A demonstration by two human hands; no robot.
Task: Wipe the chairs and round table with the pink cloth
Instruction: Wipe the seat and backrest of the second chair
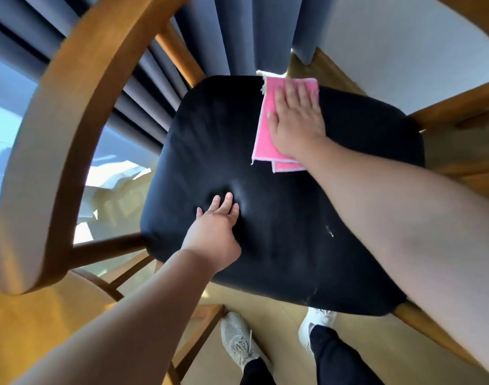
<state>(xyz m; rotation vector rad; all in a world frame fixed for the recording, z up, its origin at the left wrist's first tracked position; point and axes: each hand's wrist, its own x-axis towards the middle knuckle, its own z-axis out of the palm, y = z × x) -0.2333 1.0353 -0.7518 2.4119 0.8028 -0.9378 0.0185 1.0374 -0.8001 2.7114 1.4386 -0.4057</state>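
A wooden chair with a black padded seat (279, 218) fills the middle of the view; its curved wooden backrest (57, 134) arcs along the left. The folded pink cloth (265, 134) with white edging lies flat on the far part of the seat. My right hand (296, 118) presses on it with straight, spread fingers. My left hand (215, 229) rests on the seat's near left part, fingers straight, denting the cushion. Small whitish marks show on the seat near its front right.
Blue-grey curtains (232, 31) hang behind the chair, with a bright window at the left. More wooden furniture (460, 107) stands at the right. A white wall is at the upper right. My two feet in pale sneakers (240, 340) stand on the light wood floor below the seat.
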